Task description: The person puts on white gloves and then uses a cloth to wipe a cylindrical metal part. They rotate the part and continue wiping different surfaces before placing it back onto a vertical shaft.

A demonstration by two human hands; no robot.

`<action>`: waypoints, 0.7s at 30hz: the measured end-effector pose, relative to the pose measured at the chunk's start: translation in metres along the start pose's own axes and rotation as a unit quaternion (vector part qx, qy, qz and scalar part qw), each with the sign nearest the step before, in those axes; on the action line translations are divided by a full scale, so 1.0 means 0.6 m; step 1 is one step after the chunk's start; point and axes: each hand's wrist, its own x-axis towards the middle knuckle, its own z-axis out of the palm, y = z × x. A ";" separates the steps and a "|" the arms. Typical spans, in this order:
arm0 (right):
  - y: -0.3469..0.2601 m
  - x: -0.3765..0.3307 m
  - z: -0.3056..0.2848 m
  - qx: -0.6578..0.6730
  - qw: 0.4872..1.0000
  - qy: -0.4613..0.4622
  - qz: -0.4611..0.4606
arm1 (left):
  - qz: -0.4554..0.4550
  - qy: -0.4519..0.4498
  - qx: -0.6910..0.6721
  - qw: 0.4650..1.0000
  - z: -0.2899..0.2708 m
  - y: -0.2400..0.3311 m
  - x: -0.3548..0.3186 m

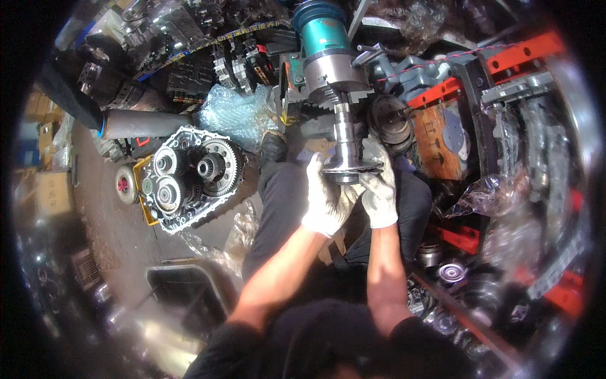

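Note:
Both hands wear whitish work gloves with dark smudges. A shiny metal shaft (345,136) runs from the jaws of a lathe-type chuck (334,72) toward me and ends in a wide round flange. My left hand (327,197) grips the flange's left edge, its thumb up along the rim. On the opposite edge, my right hand (380,192) has its fingers curled round the rim and underside. Behind the chuck stands a teal cylindrical housing (323,36). Whether the shaft is clamped in the jaws, I cannot tell.
To the left lies an open gearbox housing (221,203) with several gears, partly over a yellow crate (150,211). Bubble wrap (237,115) sits beyond it. A black bin (186,290) stands near left. At right are a red rack beam (527,54) and loose metal parts.

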 end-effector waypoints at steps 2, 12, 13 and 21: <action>-0.009 0.006 0.009 -0.002 1.000 0.005 0.003 | 0.009 0.012 0.007 1.000 0.003 0.001 0.003; -0.050 0.029 0.040 0.007 0.999 0.030 0.035 | -0.031 -0.004 -0.001 1.000 0.008 0.008 0.017; -0.048 0.034 0.041 0.010 0.999 0.024 0.034 | -0.034 0.000 -0.007 0.999 0.008 0.007 0.017; -0.042 0.037 0.036 0.052 0.998 0.023 0.040 | 0.011 -0.045 0.050 0.998 -0.001 -0.005 0.018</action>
